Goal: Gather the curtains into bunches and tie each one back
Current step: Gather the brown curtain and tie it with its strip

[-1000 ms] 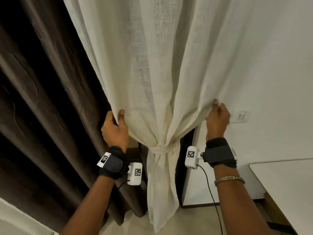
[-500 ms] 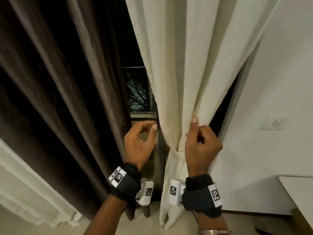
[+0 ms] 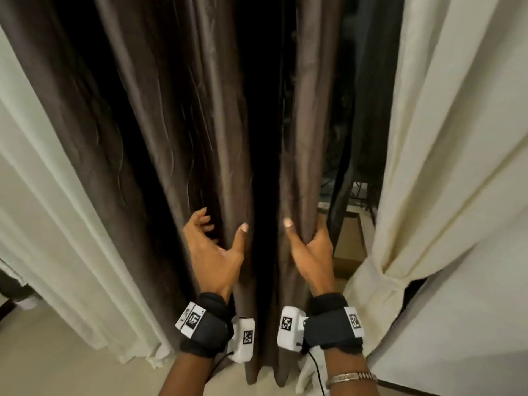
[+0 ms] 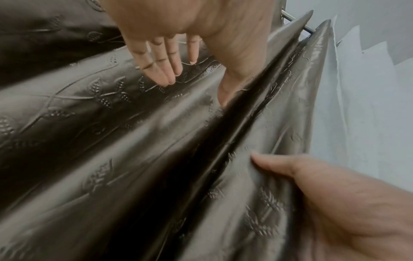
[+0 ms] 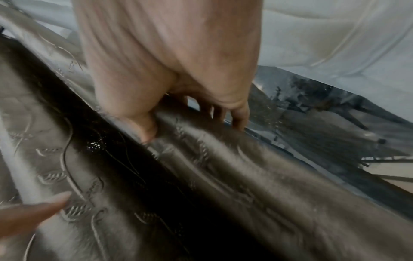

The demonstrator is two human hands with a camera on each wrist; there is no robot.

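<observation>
The left hand [image 3: 213,247] is spread wide against the brown curtain [image 3: 177,138], fingers splayed into a fold and thumb out toward the dark gap in the middle; it cups the cloth but grips nothing. The right hand [image 3: 310,250] has its fingers curled round the curtain's right edge and its thumb laid along the front, so it holds 1 narrow fold. The right wrist view shows the fingertips hooked behind that edge, with window glass beyond.

The brown curtain hangs loose between the 2 hands, ungathered and with no tie on it. Just right of it, the cream curtain on the right [image 3: 445,167] is already bunched and cinched by its tieback [image 3: 391,277]; the cream curtain on the left [image 3: 57,210] hangs free.

The likely failure is a partial bunch: the fabric looks slick and heavy, and with the left hand open, folds could slide out as the hands close together, leaving pleats outside the bundle. The right hand's thin hold may also slip off the edge. No tie for this curtain is visible, so one hand would probably have to let go to find it, and the bunch could fall open
</observation>
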